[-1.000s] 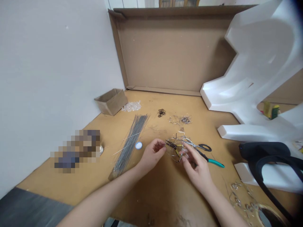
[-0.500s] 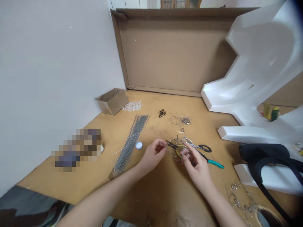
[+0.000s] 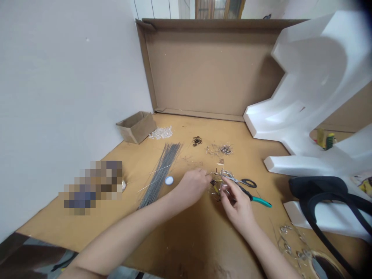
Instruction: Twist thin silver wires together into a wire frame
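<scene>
Near the middle of the table, a tangle of bent silvery wire (image 3: 225, 174) lies between my hands. My left hand (image 3: 195, 185) is closed beside its left edge, back of the hand up; what its fingertips pinch is too small to make out. At the right, my right hand (image 3: 237, 203) has its fingers curved around part of the wire piece. Pliers with teal handles (image 3: 261, 201) and scissors with black finger loops (image 3: 249, 183) lie partly under the wire and behind my right hand. A bundle of straight grey wires (image 3: 161, 174) rests left of my left hand.
A round white-and-blue lid (image 3: 169, 180) lies by the bundle. Farther back are an open cardboard box (image 3: 136, 127), clear bits (image 3: 161, 133), black rings (image 3: 197, 141) and wire scraps (image 3: 226, 149). White foam (image 3: 290, 143) and a black strap-like object (image 3: 319, 186) stand right.
My left hand has turned over and moved right, toward the wire tangle. My right hand stays by the wire with little change. The camera view has tilted slightly.
</scene>
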### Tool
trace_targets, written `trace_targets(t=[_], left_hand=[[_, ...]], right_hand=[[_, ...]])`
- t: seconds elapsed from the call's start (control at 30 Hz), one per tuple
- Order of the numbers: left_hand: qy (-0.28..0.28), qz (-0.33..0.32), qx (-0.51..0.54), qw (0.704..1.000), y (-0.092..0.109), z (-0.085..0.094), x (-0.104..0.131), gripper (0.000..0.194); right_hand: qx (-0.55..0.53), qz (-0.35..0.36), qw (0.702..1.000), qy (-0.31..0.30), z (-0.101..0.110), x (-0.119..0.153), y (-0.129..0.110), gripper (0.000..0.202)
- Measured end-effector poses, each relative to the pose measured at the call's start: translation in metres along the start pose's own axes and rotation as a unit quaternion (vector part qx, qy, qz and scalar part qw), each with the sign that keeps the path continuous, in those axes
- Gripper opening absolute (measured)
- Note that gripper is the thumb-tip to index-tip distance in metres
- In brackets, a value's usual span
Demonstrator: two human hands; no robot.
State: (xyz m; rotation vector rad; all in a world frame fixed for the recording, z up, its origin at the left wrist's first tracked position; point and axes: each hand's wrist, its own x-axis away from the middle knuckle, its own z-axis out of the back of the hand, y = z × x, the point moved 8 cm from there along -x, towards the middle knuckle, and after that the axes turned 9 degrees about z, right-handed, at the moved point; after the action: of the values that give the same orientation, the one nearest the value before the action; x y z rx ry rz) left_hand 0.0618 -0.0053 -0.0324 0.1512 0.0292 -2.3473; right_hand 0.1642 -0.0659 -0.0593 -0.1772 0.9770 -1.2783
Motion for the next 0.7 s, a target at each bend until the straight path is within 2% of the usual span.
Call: trace_targets(t=[0.1,0.17,0.37,0.57,0.7], left_hand=[[-0.066,-0.001,-0.056,0.996,0.009,-0.019,-0.003,0.016],[-0.088,-0.009,-0.065,0.994,0.013,-0.026,-0.003,0.016],[-0.043,-0.040,-0.004,0.998,0.007,-0.021,0.001,0.016],[-0.063,-0.026,0.010,0.998,0.000,-0.026,0.002,0.018],[-0.047,-0.034,0.037,0.998,0.002,-0.020,0.002,0.019]], right_hand=[[0.012,0.023,1.000,-0.010,-0.002,0.000,-0.004,0.039],[0.005,0.023,1.000,-0.012,-0.002,0.000,-0.003,0.039],[-0.037,-0.035,0.999,0.011,0.000,-0.001,0.008,0.034],[-0.110,-0.072,0.991,0.024,-0.003,0.001,0.015,0.033],[-0.127,-0.089,0.987,0.027,0.000,0.000,0.016,0.036]])
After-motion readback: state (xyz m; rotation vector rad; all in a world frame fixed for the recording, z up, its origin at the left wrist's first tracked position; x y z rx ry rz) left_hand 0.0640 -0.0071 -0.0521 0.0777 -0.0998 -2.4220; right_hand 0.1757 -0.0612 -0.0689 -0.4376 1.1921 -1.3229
